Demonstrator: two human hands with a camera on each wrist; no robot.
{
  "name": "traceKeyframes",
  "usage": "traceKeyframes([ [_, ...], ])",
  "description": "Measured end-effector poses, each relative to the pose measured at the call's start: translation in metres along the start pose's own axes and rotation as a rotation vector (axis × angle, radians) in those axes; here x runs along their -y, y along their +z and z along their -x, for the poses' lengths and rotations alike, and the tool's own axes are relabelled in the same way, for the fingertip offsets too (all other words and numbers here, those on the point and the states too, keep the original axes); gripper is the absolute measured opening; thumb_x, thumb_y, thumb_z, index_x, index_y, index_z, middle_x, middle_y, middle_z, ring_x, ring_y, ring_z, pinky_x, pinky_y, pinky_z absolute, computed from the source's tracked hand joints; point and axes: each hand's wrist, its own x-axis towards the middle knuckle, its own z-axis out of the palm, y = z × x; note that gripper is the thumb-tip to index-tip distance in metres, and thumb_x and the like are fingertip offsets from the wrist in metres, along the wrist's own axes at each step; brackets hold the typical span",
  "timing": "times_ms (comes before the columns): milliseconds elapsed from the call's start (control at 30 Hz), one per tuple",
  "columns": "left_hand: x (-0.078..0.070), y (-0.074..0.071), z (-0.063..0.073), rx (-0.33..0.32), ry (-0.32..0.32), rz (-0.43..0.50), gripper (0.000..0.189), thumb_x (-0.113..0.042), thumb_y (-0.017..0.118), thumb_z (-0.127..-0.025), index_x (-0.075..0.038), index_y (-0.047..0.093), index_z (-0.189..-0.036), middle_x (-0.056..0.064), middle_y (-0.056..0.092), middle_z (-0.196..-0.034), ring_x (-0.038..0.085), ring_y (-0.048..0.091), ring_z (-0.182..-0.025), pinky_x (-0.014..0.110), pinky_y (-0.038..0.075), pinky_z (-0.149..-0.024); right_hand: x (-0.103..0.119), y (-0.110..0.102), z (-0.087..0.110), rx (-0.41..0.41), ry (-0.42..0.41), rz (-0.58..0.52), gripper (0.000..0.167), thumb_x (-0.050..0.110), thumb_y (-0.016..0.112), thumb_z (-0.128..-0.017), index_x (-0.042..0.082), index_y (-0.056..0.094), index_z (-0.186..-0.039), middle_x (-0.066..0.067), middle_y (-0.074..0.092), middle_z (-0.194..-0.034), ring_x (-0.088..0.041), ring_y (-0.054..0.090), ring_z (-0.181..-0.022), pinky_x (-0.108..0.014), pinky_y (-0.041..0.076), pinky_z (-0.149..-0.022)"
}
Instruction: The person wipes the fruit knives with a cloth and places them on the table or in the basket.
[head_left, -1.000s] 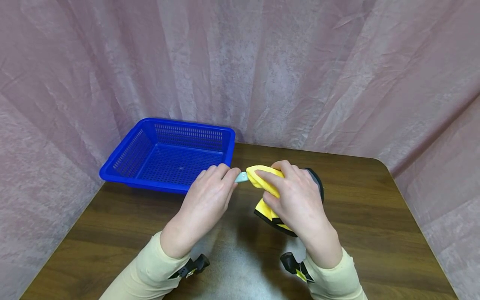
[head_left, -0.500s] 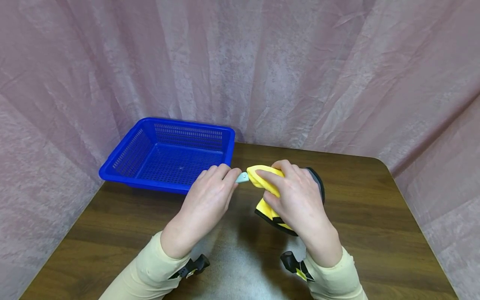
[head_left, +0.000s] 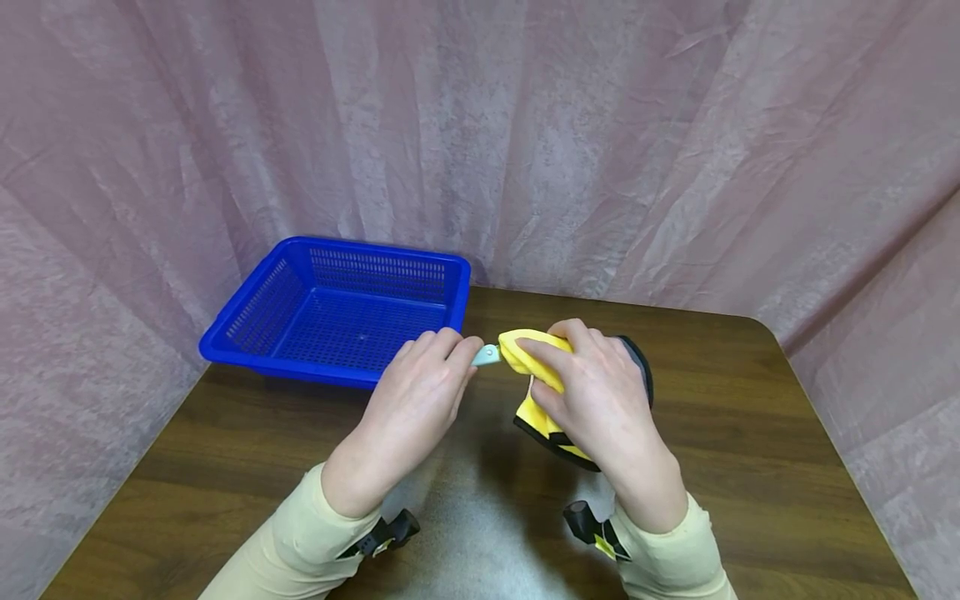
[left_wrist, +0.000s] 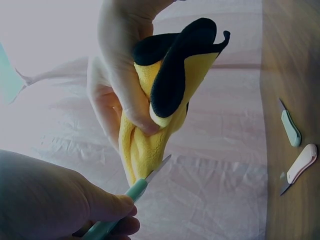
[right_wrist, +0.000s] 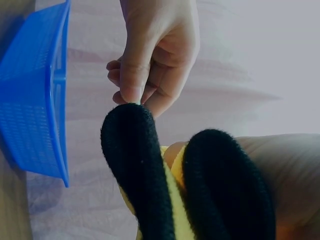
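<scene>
My left hand [head_left: 420, 379] grips the mint-green handle of a small knife [left_wrist: 136, 190]. In the left wrist view its short blade [left_wrist: 160, 166] shows bare, lying along the lower end of a yellow cloth [left_wrist: 145, 150] with dark edging. My right hand [head_left: 603, 396] pinches that cloth, bunched and folded, between thumb and fingers above the table. The cloth's end meets the knife just right of the left fingers in the head view. Dark folds of the cloth hide much of the right hand in the right wrist view.
A blue plastic basket [head_left: 333, 369] stands at the back left of the wooden table [head_left: 750, 433], with nothing seen in it. Two more small knives, one mint green [left_wrist: 290, 128] and one pink [left_wrist: 301, 162], lie with blades out on the table. Pink curtains [head_left: 525, 150] hang behind.
My right hand and the cloth have shifted slightly to the right along the knife, showing a little more of its metal end. The left hand has stayed nearly still.
</scene>
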Motion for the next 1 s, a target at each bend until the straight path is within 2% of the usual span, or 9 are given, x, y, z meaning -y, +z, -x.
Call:
traceKeyframes([
  [500, 0.001, -0.001, 0.0, -0.013, 0.001, -0.013, 0.027, -0.009, 0.083, -0.1, -0.004, 0.07, -0.123, 0.007, 0.068, -0.103, 0.028, 0.062, -0.084, 0.036, 0.047, -0.067, -0.009, -0.003, 0.0, 0.017, 0.058, 0.003, 0.049, 0.013, 0.086, -0.087, 0.023, 0.082, -0.134, -0.011, 0.069, -0.122, -0.036, 0.068, -0.102, -0.052, 0.052, -0.09],
  [1000, 0.003, 0.0, 0.001, -0.023, 0.002, -0.008, 0.028, -0.008, 0.083, -0.099, -0.004, 0.07, -0.123, 0.008, 0.068, -0.102, 0.029, 0.062, -0.083, 0.038, 0.048, -0.067, -0.02, -0.006, 0.002, 0.007, 0.113, -0.008, 0.052, 0.007, 0.075, -0.085, 0.024, 0.081, -0.134, -0.01, 0.07, -0.121, -0.036, 0.067, -0.099, -0.053, 0.051, -0.087],
])
